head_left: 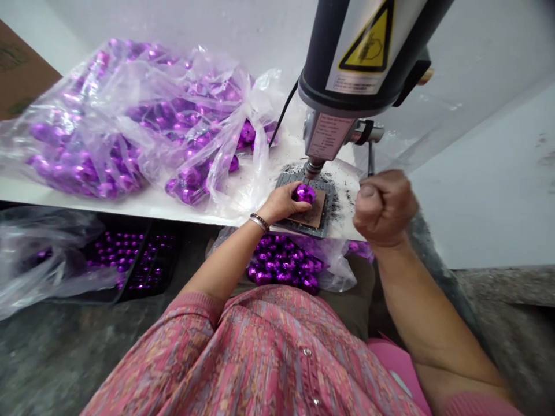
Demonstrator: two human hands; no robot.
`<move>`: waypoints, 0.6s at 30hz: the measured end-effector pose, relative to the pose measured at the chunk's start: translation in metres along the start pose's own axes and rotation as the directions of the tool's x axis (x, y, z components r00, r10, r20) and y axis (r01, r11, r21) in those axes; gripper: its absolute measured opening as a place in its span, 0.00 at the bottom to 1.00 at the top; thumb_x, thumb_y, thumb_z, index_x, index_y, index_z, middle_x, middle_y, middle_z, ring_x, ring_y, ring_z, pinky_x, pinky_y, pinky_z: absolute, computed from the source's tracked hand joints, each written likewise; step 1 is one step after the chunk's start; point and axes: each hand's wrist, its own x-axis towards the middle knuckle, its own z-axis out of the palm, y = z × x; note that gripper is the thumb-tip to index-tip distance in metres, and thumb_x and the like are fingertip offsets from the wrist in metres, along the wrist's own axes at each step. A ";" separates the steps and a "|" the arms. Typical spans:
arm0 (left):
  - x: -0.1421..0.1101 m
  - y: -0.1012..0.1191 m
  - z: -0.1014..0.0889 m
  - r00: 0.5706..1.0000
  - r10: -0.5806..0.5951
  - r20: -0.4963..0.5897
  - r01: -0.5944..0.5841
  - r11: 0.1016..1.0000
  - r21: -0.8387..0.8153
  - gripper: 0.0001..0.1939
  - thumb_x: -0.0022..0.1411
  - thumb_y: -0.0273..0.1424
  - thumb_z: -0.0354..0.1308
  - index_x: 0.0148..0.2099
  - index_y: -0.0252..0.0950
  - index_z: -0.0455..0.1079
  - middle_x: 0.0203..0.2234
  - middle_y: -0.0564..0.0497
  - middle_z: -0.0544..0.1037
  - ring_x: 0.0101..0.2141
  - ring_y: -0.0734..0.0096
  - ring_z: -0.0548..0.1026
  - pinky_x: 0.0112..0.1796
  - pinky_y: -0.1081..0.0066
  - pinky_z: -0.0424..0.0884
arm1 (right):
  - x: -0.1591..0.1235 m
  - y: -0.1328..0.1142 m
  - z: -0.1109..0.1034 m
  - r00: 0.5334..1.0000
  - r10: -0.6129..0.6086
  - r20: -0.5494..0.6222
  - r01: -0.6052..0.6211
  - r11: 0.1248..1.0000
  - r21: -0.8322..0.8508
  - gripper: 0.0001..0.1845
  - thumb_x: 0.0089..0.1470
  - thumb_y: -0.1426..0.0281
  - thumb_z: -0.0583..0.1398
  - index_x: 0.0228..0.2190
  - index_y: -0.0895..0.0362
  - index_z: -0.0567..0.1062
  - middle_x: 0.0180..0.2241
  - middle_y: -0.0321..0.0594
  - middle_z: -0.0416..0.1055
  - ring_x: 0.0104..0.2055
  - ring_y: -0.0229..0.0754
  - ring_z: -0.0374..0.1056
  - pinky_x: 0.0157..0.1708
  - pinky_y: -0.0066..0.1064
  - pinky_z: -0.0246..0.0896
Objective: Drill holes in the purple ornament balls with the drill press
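My left hand (281,203) pinches a shiny purple ball (304,193) and holds it on a brown pad (315,212) directly under the chuck (313,168) of a bench drill press (364,58). My right hand (384,207) is clenched in a fist just right of the drill's base plate (329,199), at the table edge. What it grips is hidden inside the fingers. A bracelet sits on my left wrist.
A large clear plastic bag (143,121) full of purple balls lies on the white table (143,205) to the left. Another open bag of balls (284,266) rests in my lap. A dark crate (130,260) with more balls stands on the floor at the left. A cardboard box (19,69) is at far left.
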 end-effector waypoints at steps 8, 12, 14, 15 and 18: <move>-0.018 0.002 -0.005 0.999 0.033 -0.036 -0.035 0.998 -0.054 0.30 0.56 0.29 0.74 0.62 0.32 0.77 0.49 0.46 0.86 0.48 0.59 0.82 0.53 0.64 0.76 | 0.112 0.009 -0.003 0.869 0.493 0.047 -0.490 0.840 0.231 0.33 0.62 0.42 0.52 0.29 0.63 0.63 0.22 0.32 0.57 0.26 0.20 0.55 0.32 0.21 0.53; -0.046 -0.009 -0.015 0.994 0.109 0.026 -0.106 0.988 -0.111 0.32 0.56 0.29 0.73 0.63 0.35 0.76 0.53 0.45 0.84 0.50 0.60 0.81 0.56 0.62 0.76 | 0.121 0.021 0.004 0.844 0.535 0.036 -0.509 0.778 0.369 0.39 0.50 0.37 0.55 0.31 0.64 0.70 0.23 0.34 0.61 0.28 0.26 0.63 0.36 0.25 0.60; -0.060 -0.017 -0.022 0.985 0.156 0.071 -0.147 0.981 -0.127 0.35 0.55 0.30 0.74 0.65 0.36 0.74 0.56 0.44 0.83 0.51 0.60 0.81 0.56 0.62 0.75 | 0.119 0.019 0.005 0.853 0.521 0.024 -0.481 0.768 0.422 0.41 0.48 0.35 0.55 0.32 0.64 0.71 0.23 0.35 0.61 0.29 0.27 0.64 0.38 0.26 0.62; -0.066 -0.021 -0.026 0.980 0.174 0.102 -0.160 0.979 -0.128 0.37 0.55 0.31 0.74 0.67 0.36 0.73 0.56 0.43 0.83 0.51 0.61 0.81 0.55 0.62 0.76 | 0.118 0.016 0.004 0.853 0.521 0.023 -0.479 0.766 0.429 0.38 0.52 0.37 0.56 0.31 0.64 0.71 0.23 0.35 0.61 0.29 0.27 0.64 0.39 0.26 0.61; -0.080 -0.030 -0.042 0.966 0.178 0.186 -0.167 0.983 -0.073 0.41 0.55 0.34 0.74 0.70 0.36 0.71 0.50 0.43 0.84 0.42 0.65 0.81 0.46 0.66 0.78 | 0.117 0.005 0.001 0.832 0.553 0.033 -0.511 0.743 0.432 0.24 0.66 0.53 0.56 0.31 0.62 0.69 0.24 0.34 0.60 0.29 0.26 0.61 0.39 0.25 0.58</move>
